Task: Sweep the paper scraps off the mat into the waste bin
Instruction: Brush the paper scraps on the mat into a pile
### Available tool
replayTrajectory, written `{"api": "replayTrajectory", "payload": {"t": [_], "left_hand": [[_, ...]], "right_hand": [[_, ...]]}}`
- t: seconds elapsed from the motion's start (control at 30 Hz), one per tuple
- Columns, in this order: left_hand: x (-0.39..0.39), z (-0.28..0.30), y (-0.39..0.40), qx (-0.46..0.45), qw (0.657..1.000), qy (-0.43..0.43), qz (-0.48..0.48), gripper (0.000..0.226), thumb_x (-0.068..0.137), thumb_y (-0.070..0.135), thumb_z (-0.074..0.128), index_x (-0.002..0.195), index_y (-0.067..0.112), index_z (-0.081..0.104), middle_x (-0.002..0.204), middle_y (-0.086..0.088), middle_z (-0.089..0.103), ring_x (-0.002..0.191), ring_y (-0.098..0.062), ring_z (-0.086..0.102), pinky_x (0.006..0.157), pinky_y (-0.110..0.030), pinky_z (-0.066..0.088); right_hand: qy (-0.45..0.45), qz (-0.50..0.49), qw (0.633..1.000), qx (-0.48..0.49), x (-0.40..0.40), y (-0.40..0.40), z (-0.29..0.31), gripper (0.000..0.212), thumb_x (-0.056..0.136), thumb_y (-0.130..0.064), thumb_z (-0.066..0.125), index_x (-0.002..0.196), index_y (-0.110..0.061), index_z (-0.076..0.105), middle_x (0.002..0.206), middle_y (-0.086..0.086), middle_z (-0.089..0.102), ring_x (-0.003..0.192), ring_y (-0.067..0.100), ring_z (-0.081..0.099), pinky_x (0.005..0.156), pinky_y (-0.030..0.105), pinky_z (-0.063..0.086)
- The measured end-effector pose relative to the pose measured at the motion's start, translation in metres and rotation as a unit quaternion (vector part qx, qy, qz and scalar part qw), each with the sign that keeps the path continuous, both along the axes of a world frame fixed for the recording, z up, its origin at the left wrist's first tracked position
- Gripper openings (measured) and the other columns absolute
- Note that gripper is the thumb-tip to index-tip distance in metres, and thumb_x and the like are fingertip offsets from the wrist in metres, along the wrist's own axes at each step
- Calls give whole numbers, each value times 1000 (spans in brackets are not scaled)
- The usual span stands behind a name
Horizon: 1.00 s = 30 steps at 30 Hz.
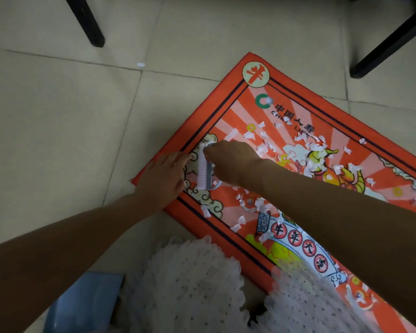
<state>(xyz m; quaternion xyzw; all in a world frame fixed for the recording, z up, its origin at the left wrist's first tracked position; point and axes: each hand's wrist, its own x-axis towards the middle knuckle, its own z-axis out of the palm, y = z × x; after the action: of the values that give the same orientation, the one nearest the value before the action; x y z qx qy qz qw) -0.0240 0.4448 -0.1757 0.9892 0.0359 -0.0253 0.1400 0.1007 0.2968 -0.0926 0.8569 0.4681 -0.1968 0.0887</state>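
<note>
A red patterned mat lies slanted on the tiled floor. Several white paper scraps are scattered over its middle, and more lie near its lower left border. A small brush with white bristles and a blue-grey back stands on the mat's left edge. My right hand grips the brush from above. My left hand rests flat on the mat's left edge, right beside the brush. No waste bin can be made out for certain.
A blue-grey flat object lies at the bottom left on the floor. White dotted frilly fabric covers the bottom middle. Black furniture legs stand at the top left and top right. One stray scrap lies on the tiles.
</note>
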Motion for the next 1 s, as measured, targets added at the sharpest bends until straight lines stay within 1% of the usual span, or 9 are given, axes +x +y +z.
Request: {"api": "replayTrajectory", "payload": {"t": [0.1, 0.2, 0.3, 0.47, 0.57, 0.7, 0.87, 0.93, 1.0], "left_hand": [[-1, 1, -2, 6, 1000, 0, 7, 61, 78, 13, 72, 136, 12, 52, 131, -11, 56, 117, -34, 54, 87, -48, 47], [0, 2, -4, 14, 1000, 5, 5, 63, 77, 13, 70, 137, 15, 52, 132, -9, 56, 118, -33, 54, 87, -48, 48], [2, 2, -5, 20, 1000, 10, 1, 64, 77, 14, 69, 138, 15, 51, 133, -9, 55, 117, -34, 53, 87, -49, 48], [7, 2, -11, 20, 1000, 16, -7, 62, 80, 15, 67, 139, 19, 48, 137, -7, 52, 120, -32, 52, 86, -47, 46], [10, 2, -16, 17, 999, 28, -6, 60, 85, 17, 62, 143, 20, 44, 142, -4, 47, 127, -28, 47, 88, -47, 44], [10, 2, -20, 9, 1000, 21, -15, 59, 84, 16, 64, 140, 19, 47, 140, -4, 50, 127, -28, 48, 88, -45, 44], [11, 1, -18, 1, 999, 28, -19, 60, 80, 14, 69, 137, 16, 50, 139, -6, 52, 125, -30, 50, 88, -47, 46], [14, 0, -16, -4, 999, 35, -27, 61, 81, 16, 69, 138, 15, 47, 140, -8, 50, 126, -31, 49, 91, -49, 47], [16, 0, -15, -6, 999, 42, -30, 63, 83, 19, 69, 141, 15, 44, 142, -8, 48, 130, -30, 46, 96, -50, 45]], "right_hand": [[-22, -10, 999, -25, 3, -4, 3, 32, 87, -14, 60, 119, -14, 55, 110, 8, 60, 96, 27, 62, 64, 32, 42], [-44, -16, 998, -45, 12, -13, 10, 31, 88, -12, 59, 119, -13, 54, 111, 10, 57, 97, 29, 60, 65, 31, 41], [-62, -18, 996, -60, 22, -25, 16, 33, 90, -13, 58, 122, -13, 53, 115, 10, 57, 102, 30, 60, 69, 32, 41], [-73, -42, 994, -72, 34, -44, 18, 35, 90, -18, 59, 125, -17, 52, 112, 9, 57, 99, 28, 60, 70, 32, 43], [-72, -58, 994, -57, 37, -52, 20, 34, 89, -25, 62, 122, -20, 55, 109, 7, 57, 95, 26, 61, 68, 31, 43], [-36, -71, 997, 2, 38, -50, 24, 30, 85, -27, 63, 115, -22, 59, 104, 5, 61, 92, 26, 62, 68, 31, 47], [73, -84, 990, 86, 23, -31, 7, 26, 82, -21, 66, 108, -22, 63, 108, 3, 64, 95, 23, 63, 77, 34, 55], [77, -73, 991, 86, 18, -25, -2, 26, 83, -21, 65, 108, -21, 63, 110, 5, 61, 97, 24, 62, 78, 35, 55], [64, -66, 992, 86, 14, -22, -8, 28, 85, -19, 62, 113, -20, 62, 110, 6, 60, 97, 25, 62, 74, 31, 52]]}}
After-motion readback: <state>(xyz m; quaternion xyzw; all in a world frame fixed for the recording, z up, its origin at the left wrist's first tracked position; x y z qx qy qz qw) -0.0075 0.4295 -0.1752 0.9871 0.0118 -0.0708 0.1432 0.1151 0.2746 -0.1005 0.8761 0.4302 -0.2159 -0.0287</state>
